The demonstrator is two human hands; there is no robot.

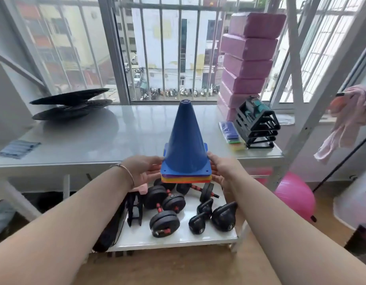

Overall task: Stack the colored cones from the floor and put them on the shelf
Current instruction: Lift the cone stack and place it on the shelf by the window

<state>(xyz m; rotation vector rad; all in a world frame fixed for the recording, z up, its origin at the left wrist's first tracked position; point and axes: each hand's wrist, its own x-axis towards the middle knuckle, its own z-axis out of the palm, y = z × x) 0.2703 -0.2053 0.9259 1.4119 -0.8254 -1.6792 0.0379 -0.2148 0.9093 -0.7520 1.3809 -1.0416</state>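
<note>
Both hands grip the cone stack (185, 140) by its base: left hand (144, 168) and right hand (223, 169) with fingers pressed against opposite edges. It hangs upright at the front edge of the desk (116, 136), above the dumbbells (164, 210); pink blocks (248, 58) stand beyond.

Head camera, facing forward-down, close over shelf (116, 145).

White glossy shelf top (120, 136) spans mid-frame. Resting on it: black discs (72, 103) at upper left, a folded blue item (18, 148) at far left, stacked pink blocks (247, 58) at upper right, a black rack (257, 125) beside them, coloured packets (232, 136) alongside. Lower shelf (178, 236) carries black dumbbells (164, 222) and kettlebells (224, 217).
</note>
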